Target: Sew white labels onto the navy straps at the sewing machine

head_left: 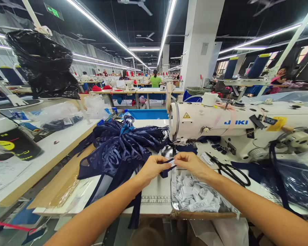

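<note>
Left hand point(154, 167) is pinching one end of a narrow navy fabric strip point(171, 160), thumb against fingers; right hand point(188, 163) is gripping the other end the same way, so the strip is spanning the short gap between both hands. A small white label point(172, 163) is lying along it at the fingertips. Both hands are working just in front of the needle end of a white metal sewing machine point(195, 119) marked JUKI, which is extending off to the right hand's side. A loose pile of small white printed labels point(195, 193) is sitting below the right hand, near its wrist. Black-handled metal scissors point(222, 166) are lying right of that hand. A heap of navy lace garments point(115, 150) is spreading beyond and left of the left hand. A printed ruler scale point(156, 200) is running along the white desk point(157, 186) below the left hand.
</note>
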`<state>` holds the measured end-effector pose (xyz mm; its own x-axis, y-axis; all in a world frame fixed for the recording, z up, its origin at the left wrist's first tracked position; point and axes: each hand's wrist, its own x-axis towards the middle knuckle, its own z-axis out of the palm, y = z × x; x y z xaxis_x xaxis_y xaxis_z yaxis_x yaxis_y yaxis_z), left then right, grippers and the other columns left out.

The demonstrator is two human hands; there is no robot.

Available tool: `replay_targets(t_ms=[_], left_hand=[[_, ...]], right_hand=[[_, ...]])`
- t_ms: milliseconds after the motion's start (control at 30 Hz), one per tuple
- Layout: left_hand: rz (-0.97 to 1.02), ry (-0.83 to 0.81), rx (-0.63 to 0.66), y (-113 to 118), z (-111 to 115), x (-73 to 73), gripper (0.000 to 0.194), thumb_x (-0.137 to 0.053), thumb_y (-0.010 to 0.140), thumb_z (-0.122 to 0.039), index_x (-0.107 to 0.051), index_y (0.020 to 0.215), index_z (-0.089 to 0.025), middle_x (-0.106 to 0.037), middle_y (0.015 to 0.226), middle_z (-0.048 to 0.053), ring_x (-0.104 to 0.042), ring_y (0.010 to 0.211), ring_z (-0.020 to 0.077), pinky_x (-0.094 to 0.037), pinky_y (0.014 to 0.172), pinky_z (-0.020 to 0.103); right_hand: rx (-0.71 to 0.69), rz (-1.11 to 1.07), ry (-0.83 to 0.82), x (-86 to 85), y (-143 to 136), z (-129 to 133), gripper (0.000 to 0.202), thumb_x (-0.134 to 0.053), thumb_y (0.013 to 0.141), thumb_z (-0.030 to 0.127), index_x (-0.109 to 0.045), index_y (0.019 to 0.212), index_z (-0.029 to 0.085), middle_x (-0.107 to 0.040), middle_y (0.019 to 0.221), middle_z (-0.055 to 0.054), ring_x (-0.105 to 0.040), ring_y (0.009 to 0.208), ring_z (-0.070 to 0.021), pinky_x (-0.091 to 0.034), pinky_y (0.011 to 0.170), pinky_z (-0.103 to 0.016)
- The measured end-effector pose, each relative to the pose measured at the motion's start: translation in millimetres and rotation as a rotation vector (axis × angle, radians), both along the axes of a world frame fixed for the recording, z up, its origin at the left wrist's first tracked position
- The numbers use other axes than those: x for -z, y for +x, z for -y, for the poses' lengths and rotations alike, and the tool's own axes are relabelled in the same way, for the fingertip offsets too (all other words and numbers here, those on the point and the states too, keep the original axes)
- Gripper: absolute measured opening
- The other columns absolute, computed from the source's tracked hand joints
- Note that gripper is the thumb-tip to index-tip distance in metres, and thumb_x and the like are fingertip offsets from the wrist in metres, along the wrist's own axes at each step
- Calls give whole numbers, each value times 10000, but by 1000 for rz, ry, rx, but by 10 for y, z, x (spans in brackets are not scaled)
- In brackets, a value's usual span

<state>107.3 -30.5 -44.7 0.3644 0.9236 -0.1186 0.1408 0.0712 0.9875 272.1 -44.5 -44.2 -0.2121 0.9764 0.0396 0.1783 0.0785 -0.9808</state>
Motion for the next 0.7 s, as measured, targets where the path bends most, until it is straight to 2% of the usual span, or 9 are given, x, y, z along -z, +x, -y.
replay_targets(t_ms=[100, 200, 267, 333, 433, 500, 567, 633, 700], left_hand=[[-23, 4, 33, -8, -24, 3, 224, -684, 505, -328, -607, 561, -125, -507, 533, -32, -396, 529, 81, -282, 559, 231], [-75, 26, 94, -57, -85, 16, 243, -680, 518, -349, -591, 566, -128, -502, 533, -35, -395, 526, 82, -288, 557, 229], [-167, 50, 157, -109, -146, 2, 247, -650, 558, -364, -577, 572, -129, -494, 525, -34, -393, 510, 84, -283, 535, 227], [-340, 176, 217, -157, -221, -33, 211, -590, 635, -336, -571, 588, -131, -484, 512, -31, -397, 488, 92, -275, 506, 228], [-692, 735, 219, -152, -366, -61, 164, -479, 735, -173, -552, 592, -137, -504, 550, -6, -441, 512, 117, -292, 515, 245], [-875, 1238, 239, -73, -484, -21, 232, -402, 770, -60, -528, 592, -140, -521, 599, 16, -459, 531, 128, -302, 540, 264], [-964, 1628, 310, 55, -600, 71, 286, -345, 791, -1, -508, 600, -139, -519, 612, 27, -451, 515, 129, -300, 547, 280], [-976, 1799, 364, 191, -692, 191, 284, -346, 800, 4, -498, 606, -138, -511, 601, 25, -437, 498, 128, -296, 549, 286], [-962, 1781, 369, 291, -740, 303, 260, -376, 804, -17, -490, 605, -140, -507, 599, 19, -426, 494, 125, -295, 557, 287]], right_hand=[[-10, 16, 65, 55, -23, -2, 147, -561, 643, 304, -529, 603, 167, -465, 567, 42, -402, 541, -87, -314, 543, -232], [-68, 148, 168, 82, 77, -38, 118, -562, 678, 280, -561, 674, 162, -551, 650, 13, -507, 632, -112, -382, 607, -232], [-97, 372, 282, 57, 261, -96, 154, -575, 708, 279, -597, 804, 162, -620, 793, -22, -566, 773, -140, -411, 697, -239], [-60, 752, 364, 7, 525, -185, 181, -551, 759, 276, -608, 896, 172, -646, 888, -43, -586, 853, -156, -418, 740, -240], [133, 1258, 347, -54, 946, -379, 216, -426, 828, 175, -639, 829, 147, -658, 893, -106, -610, 852, -214, -435, 715, -285], [228, 1357, 318, -48, 1149, -535, 297, -354, 814, 78, -646, 845, 122, -655, 881, -154, -613, 849, -256, -438, 704, -329], [280, 1387, 332, -1, 1259, -695, 375, -310, 792, 22, -634, 947, 128, -659, 890, -158, -609, 873, -262, -432, 744, -354], [305, 1450, 416, 69, 1300, -849, 428, -300, 787, 11, -600, 1058, 152, -660, 948, -140, -590, 936, -250, -407, 825, -365], [300, 1534, 538, 143, 1310, -989, 448, -305, 783, 11, -578, 1110, 148, -650, 1013, -133, -562, 997, -251, -369, 895, -377]])
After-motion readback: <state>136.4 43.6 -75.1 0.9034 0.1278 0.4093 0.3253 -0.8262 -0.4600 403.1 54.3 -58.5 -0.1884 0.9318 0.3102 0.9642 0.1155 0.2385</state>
